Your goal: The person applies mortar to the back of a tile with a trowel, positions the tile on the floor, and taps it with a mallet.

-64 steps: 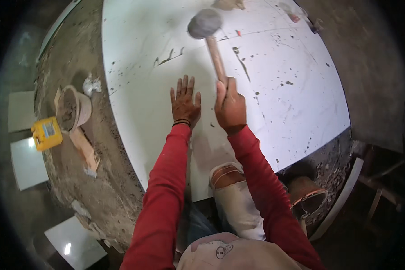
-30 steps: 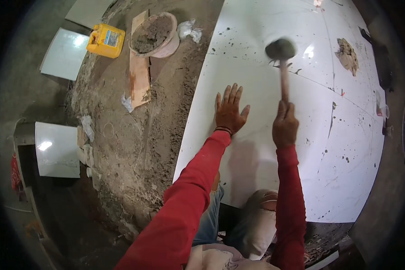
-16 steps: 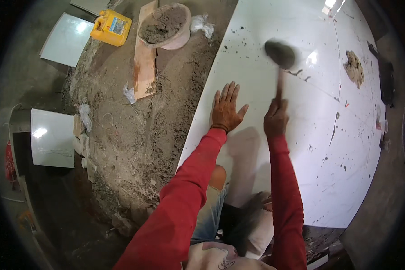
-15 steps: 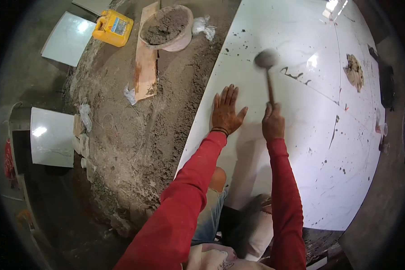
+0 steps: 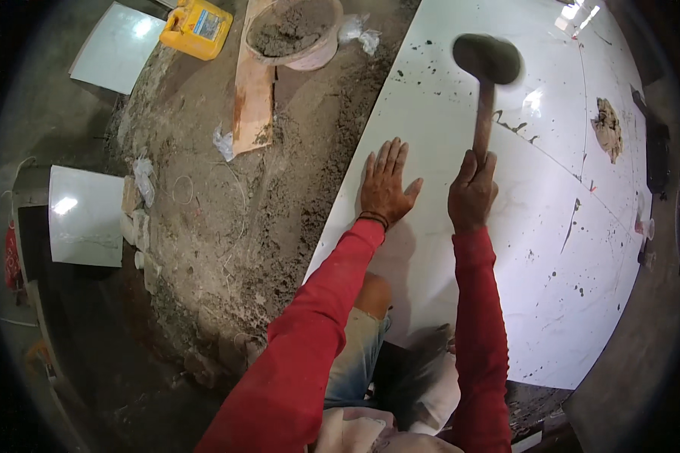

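My left hand [image 5: 387, 185] lies flat with fingers spread on a white glossy tile [image 5: 431, 226], close to its left edge. A dark band circles that wrist. My right hand [image 5: 472, 194] is closed round the wooden handle of a rubber mallet [image 5: 488, 59]. The dark mallet head is raised above the tile and slightly blurred. Grey mortar [image 5: 310, 189] spreads alongside the tile's left edge. Dark specks of mortar dot the tile surface, and seams with neighbouring white tiles show to the right.
A tub of wet mortar [image 5: 327, 51] stands on a wooden board [image 5: 254, 113] at the far left of the tile. Beyond it is a yellow jerrycan [image 5: 196, 29]. Loose white tiles [image 5: 87, 215] lie at the left. A crumpled brown scrap [image 5: 607, 130] rests on the tiles at right.
The mallet has risen higher and nearer in my right hand, which has also shifted slightly right. My left hand stays flat on the tile. The whole view has shifted a little.
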Motion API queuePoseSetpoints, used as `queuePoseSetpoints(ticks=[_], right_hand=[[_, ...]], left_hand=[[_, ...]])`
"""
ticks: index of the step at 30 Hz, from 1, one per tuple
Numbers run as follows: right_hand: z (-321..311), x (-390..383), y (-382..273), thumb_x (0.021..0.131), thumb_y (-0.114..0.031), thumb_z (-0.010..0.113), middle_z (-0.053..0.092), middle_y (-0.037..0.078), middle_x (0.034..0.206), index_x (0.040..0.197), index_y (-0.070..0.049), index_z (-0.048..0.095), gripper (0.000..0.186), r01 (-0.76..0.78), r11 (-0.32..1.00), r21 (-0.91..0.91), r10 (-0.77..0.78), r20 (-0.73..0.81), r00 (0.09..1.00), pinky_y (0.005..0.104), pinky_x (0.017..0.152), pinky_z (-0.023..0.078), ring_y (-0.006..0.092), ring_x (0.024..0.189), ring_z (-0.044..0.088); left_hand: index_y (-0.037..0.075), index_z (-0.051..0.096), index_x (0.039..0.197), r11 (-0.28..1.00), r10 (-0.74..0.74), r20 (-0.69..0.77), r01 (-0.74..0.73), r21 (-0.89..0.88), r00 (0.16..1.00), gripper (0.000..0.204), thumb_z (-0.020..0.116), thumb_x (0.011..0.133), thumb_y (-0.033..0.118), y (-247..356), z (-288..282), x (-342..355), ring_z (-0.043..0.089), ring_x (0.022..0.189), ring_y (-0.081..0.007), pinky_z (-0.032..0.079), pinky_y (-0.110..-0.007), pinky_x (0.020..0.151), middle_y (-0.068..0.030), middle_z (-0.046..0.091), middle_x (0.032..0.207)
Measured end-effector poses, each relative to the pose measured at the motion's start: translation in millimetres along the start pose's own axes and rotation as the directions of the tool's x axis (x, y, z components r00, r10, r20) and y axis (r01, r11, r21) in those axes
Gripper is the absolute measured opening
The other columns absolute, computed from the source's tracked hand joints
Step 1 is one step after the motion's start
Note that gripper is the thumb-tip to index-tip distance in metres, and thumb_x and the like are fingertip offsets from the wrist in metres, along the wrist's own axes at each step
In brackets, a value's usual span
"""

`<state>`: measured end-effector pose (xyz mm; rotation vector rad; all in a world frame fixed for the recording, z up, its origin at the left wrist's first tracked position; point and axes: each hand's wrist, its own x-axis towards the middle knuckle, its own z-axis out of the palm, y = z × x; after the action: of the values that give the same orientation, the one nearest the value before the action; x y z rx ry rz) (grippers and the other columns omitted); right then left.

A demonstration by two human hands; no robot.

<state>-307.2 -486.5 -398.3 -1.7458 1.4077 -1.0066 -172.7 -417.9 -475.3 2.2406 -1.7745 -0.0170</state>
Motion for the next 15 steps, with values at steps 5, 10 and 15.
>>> queuePoseSetpoints(ticks=[5,10,15], right_hand=[[13,7,54,0.098,-0.034,0.043,0.062,0.026,0.070,0.096,-0.005,0.044,0.030,-0.070,0.930,-0.362,0.146,0.186,0.972,0.0566,0.055,0.044,0.0478,0.067,0.060],[15,-5,-6,0.098,-0.036,0.043,0.062,0.026,0.071,0.097,-0.006,0.045,0.030,-0.037,0.999,0.033,0.037,0.011,0.999,0.0572,0.056,0.044,0.0482,0.066,0.060],[20,0,19,0.097,-0.032,0.047,0.061,0.024,0.066,0.096,-0.006,0.045,0.027,-0.059,0.958,-0.282,0.109,0.167,0.980,0.0527,0.052,0.044,0.0442,0.064,0.060]], left_hand=[[0.009,0.024,0.146,0.998,0.015,0.018,-0.014,-0.062,1.000,0.073,0.049,0.088,0.046,11,4,7,0.022,0.140,-0.0235,0.015,-0.045,0.115,-0.0092,0.026,0.151],[0.010,0.024,0.147,0.999,-0.020,-0.002,0.019,-0.028,1.000,0.076,0.051,0.086,0.046,-1,0,1,0.020,0.141,-0.0226,0.014,-0.044,0.116,-0.0082,0.024,0.152],[0.010,0.024,0.146,0.999,0.011,0.007,-0.011,-0.047,1.000,0.075,0.050,0.086,0.047,5,8,5,0.020,0.142,-0.0220,0.013,-0.044,0.116,-0.0082,0.025,0.152]])
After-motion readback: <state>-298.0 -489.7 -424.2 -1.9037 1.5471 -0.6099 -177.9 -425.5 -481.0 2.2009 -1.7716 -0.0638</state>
